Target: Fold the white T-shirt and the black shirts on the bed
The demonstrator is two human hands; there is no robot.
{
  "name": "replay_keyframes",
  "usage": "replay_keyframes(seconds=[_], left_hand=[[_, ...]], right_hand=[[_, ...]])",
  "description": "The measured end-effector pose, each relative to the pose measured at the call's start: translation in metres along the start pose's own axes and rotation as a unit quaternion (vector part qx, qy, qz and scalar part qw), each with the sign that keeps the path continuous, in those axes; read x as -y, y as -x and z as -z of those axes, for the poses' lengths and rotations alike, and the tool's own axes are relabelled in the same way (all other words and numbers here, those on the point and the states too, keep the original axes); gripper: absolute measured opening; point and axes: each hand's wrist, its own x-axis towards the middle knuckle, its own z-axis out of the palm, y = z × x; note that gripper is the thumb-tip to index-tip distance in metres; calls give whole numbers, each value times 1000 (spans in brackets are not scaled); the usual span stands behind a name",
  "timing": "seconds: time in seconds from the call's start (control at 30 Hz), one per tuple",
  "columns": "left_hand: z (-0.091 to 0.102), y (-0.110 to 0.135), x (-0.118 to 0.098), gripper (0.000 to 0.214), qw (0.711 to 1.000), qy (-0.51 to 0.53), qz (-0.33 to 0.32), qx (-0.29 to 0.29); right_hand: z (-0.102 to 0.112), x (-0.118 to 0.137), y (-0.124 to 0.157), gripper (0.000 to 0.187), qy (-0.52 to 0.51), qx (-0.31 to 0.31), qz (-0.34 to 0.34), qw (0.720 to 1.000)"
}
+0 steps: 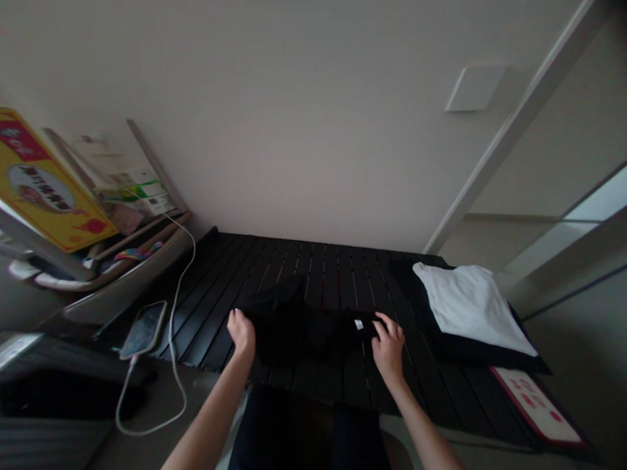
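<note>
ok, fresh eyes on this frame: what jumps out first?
The left hand and right hand sit at either end of a black garment in the middle of a dark slatted table. A folded white cloth lies to the right, a phone on a white cable at the table's left edge.

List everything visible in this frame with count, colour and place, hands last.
table: 1, black, slatted, against the wall
black garment: 1, black, middle of the table, small white label near its right end
white garment: 1, white, folded, on top of the dark pile
dark pile: 1, black, folded, right side of the table
phone: 1, dark screen, table's left edge
cable: 1, white, running from the phone off the table
box: 1, yellow and red, far left
card: 1, white with red border, table's near right corner
wall plate: 1, white, upper right
left hand: 1, curled on the black garment's left edge
right hand: 1, fingers on its right end
</note>
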Motion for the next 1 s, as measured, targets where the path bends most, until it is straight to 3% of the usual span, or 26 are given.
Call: replay_keyframes(seconds=[0.07,0.13,0.23,0.33,0.4,0.47,0.53,0.67,0.8,0.87,0.93,1.0], left_hand=[[11,-9,1,48,999,-11,28,-41],[17,-9,-1,65,998,-18,42,-47],[13,7,-8,81,997,-67,-7,-34],[-2,31,-18,57,970,-166,-167,64],[-13,47,-22,44,921,-216,-264,190],[-23,64,-25,38,870,-243,-308,298],[-29,84,-25,37,839,-264,-321,352],[-29,123,-23,44,807,-305,-350,365],[-21,155,-18,36,793,-262,-354,422],[-17,170,-16,33,769,-198,-364,486],[-11,182,-17,32,741,-108,-370,550],[-2,185,-24,33,737,-18,-333,589]], right_hand=[[1,-2,-1,36,-7,-60,-41,997],[1,-3,-2,40,-5,-100,-90,991],[1,2,-4,49,16,-112,-149,982],[5,10,-4,50,48,-110,-174,977],[10,18,-1,46,74,-95,-170,978],[15,27,7,45,93,-59,-157,982],[18,38,20,49,89,-22,-149,985],[14,68,44,65,50,43,-135,989],[-2,91,38,79,18,94,-145,985],[-6,96,22,72,-36,114,-135,984],[-3,97,0,50,-117,144,-87,979],[9,97,-22,33,-187,186,-24,964]])
